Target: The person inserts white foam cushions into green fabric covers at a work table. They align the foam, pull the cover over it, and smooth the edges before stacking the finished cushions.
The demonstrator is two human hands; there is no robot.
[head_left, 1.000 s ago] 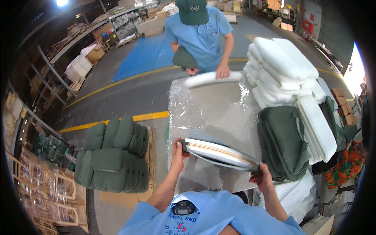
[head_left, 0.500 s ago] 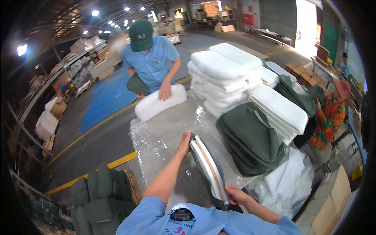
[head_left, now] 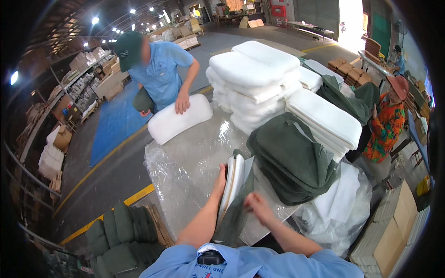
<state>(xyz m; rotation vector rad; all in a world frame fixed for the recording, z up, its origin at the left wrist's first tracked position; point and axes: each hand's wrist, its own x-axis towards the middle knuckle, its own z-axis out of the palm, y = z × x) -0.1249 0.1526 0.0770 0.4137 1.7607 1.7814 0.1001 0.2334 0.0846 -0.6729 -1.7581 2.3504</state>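
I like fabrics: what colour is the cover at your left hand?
Dark green cover, best in head view.

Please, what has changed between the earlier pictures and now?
The cushion, first held crosswise between both hands, has turned lengthwise, pointing away from the wearer. The right hand has let go of its end and moved up beside the cover; whether it touches is unclear. The view swung right. The left hand stays against the cushion, and the co-worker's hand on the white pad.
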